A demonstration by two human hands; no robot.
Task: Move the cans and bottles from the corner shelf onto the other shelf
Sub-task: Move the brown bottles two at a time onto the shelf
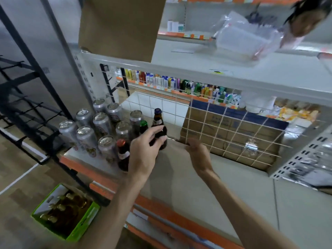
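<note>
At the orange-edged corner shelf (79, 165), the left hand (145, 150) curls its grip round a blue-capped brown glass bottle (157, 121); lifting straight up should spare the silver cans (102, 123) beside it.

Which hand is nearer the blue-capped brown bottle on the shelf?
Left. The left hand grips the blue-capped bottle around its body; the right hand is apart to its right, fingers curled on the wire grid.
</note>
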